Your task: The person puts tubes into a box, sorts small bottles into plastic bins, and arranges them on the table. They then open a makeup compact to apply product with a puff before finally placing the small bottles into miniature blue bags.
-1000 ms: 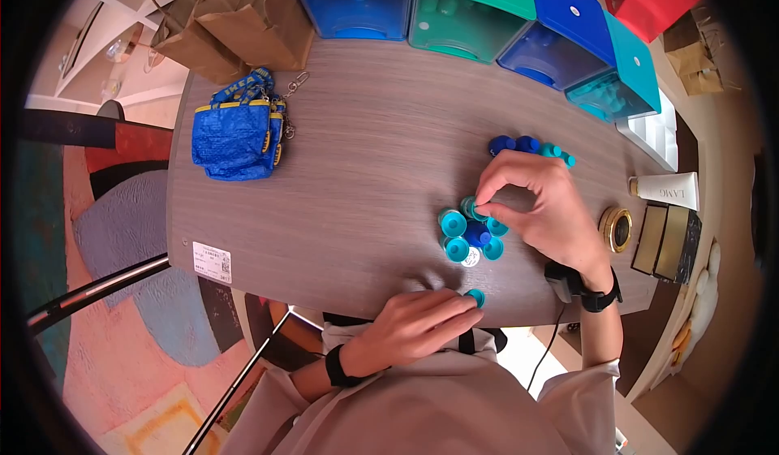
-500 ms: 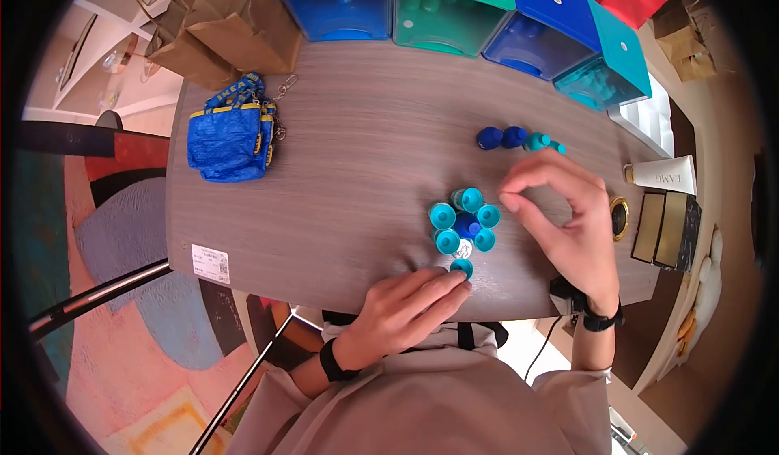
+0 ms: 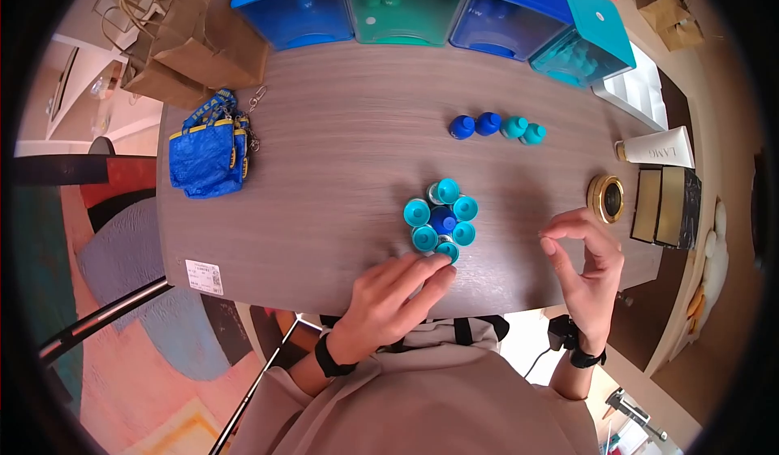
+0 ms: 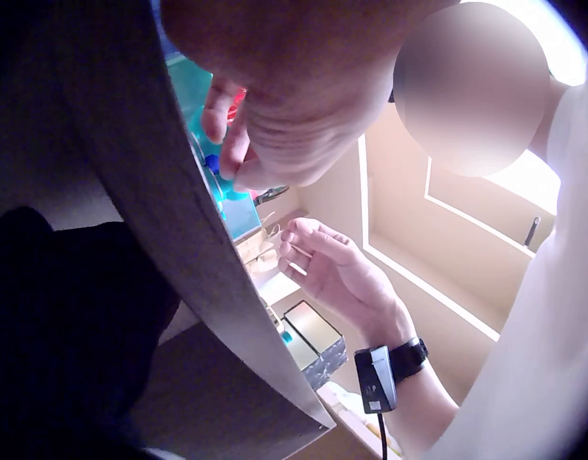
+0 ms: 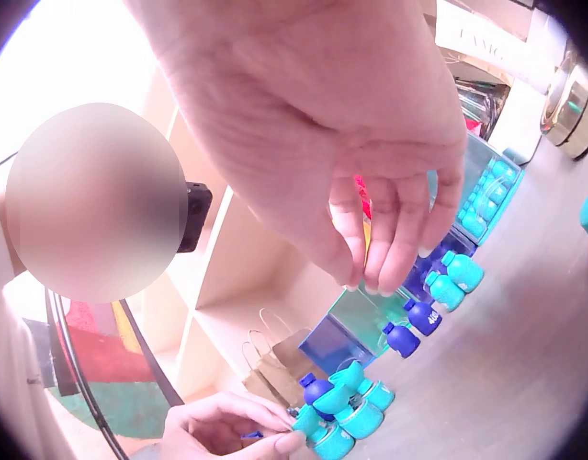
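Observation:
Small teal containers (image 3: 417,212) with flared, cup-like tops form a ring on the table around a dark blue bottle (image 3: 443,221). At the ring's near side my left hand (image 3: 398,293) pinches one teal container (image 3: 447,252) between thumb and fingers. The right wrist view shows that left hand (image 5: 222,422) low down, fingertips at the flared teal top. My right hand (image 3: 586,272) hovers over the table's right front, thumb tip close to the index finger, holding nothing. Behind the ring stand two blue bottles (image 3: 488,124) and two teal bottles (image 3: 514,127) in a row.
Coloured drawer boxes (image 3: 406,12) line the table's back edge. A blue bag (image 3: 207,159) and paper bags (image 3: 207,49) stand left. On the right are a gold-rimmed round jar (image 3: 606,199), a white tube (image 3: 659,148), a black-and-gold box (image 3: 667,207) and a white tray (image 3: 637,98).
My left hand has brought its teal container up to the ring's near side. The right hand has left the ring, moving right and toward the body. The head view has shifted.

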Action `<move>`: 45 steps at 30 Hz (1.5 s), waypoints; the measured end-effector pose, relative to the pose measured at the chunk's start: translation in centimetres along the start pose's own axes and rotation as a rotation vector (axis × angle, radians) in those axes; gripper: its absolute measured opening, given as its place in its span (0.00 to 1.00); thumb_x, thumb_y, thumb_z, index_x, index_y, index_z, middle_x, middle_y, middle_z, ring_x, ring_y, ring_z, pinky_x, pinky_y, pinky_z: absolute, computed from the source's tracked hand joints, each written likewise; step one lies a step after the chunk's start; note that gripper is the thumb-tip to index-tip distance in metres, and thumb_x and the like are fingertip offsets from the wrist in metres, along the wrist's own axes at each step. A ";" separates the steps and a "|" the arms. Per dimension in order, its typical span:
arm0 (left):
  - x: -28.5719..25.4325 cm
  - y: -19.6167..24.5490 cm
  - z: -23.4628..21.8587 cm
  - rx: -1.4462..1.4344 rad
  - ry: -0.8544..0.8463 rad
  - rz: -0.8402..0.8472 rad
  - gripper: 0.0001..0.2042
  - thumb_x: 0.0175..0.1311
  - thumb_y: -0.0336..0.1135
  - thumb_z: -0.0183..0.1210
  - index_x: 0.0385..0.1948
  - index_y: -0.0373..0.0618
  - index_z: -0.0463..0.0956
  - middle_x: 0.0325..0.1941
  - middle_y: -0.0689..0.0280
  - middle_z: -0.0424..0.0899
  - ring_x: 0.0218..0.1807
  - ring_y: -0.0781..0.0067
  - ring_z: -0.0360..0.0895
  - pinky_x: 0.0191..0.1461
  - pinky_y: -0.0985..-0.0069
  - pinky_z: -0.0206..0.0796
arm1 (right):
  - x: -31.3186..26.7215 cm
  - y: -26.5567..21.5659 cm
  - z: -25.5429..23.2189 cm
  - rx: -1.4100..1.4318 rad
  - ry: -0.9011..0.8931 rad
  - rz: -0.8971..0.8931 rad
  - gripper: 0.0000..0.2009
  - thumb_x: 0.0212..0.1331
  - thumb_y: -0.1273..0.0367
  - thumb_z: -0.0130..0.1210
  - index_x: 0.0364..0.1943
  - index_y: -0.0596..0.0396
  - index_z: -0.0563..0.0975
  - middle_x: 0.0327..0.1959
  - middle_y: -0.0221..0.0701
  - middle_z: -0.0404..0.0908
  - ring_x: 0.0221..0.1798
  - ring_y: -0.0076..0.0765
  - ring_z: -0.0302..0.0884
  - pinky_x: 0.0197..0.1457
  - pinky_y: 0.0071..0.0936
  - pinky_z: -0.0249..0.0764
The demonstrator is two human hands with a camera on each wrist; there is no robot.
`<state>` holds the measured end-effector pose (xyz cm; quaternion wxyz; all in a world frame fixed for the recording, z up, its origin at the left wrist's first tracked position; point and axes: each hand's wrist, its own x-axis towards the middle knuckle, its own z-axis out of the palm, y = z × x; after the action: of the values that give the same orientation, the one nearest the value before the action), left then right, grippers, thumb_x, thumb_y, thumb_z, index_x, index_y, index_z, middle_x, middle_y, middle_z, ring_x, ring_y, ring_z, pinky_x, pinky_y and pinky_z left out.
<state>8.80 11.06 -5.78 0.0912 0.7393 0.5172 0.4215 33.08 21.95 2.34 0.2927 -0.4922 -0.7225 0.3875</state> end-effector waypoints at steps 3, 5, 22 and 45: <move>0.2 0.0 0.1 -0.004 0.032 -0.009 0.09 0.54 0.19 0.76 0.36 0.36 0.87 0.43 0.61 0.90 0.31 0.68 0.84 0.29 0.73 0.74 | 0.4 0.0 0.4 -0.026 -0.039 -0.032 0.07 0.58 0.83 0.71 0.38 0.62 0.86 0.39 0.34 0.88 0.41 0.33 0.85 0.48 0.28 0.76; 0.2 0.0 0.1 0.002 0.032 -0.010 0.09 0.53 0.19 0.76 0.36 0.36 0.87 0.43 0.61 0.90 0.31 0.68 0.84 0.29 0.73 0.74 | 1.0 -0.4 0.9 -0.045 -0.062 -0.111 0.07 0.57 0.83 0.71 0.38 0.62 0.86 0.39 0.35 0.88 0.41 0.36 0.85 0.48 0.29 0.77; 0.4 0.2 -0.1 0.019 0.011 -0.023 0.09 0.54 0.18 0.73 0.37 0.35 0.88 0.44 0.62 0.89 0.32 0.67 0.84 0.30 0.72 0.74 | 7.5 -0.9 6.7 -0.042 -0.231 -0.343 0.08 0.64 0.79 0.67 0.45 0.63 0.84 0.41 0.41 0.84 0.38 0.57 0.82 0.41 0.45 0.76; -0.9 -0.5 0.1 -0.126 0.106 0.006 0.17 0.48 0.15 0.75 0.41 0.43 0.90 0.45 0.62 0.86 0.25 0.79 0.74 0.25 0.80 0.67 | 9.2 -2.3 7.1 -0.217 -0.329 -0.425 0.05 0.58 0.81 0.67 0.36 0.60 0.84 0.37 0.39 0.87 0.42 0.56 0.85 0.42 0.49 0.77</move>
<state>8.41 10.51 -6.60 0.1089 0.7103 0.4916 0.4919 23.09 28.16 0.97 0.1919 -0.2887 -0.8844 0.3126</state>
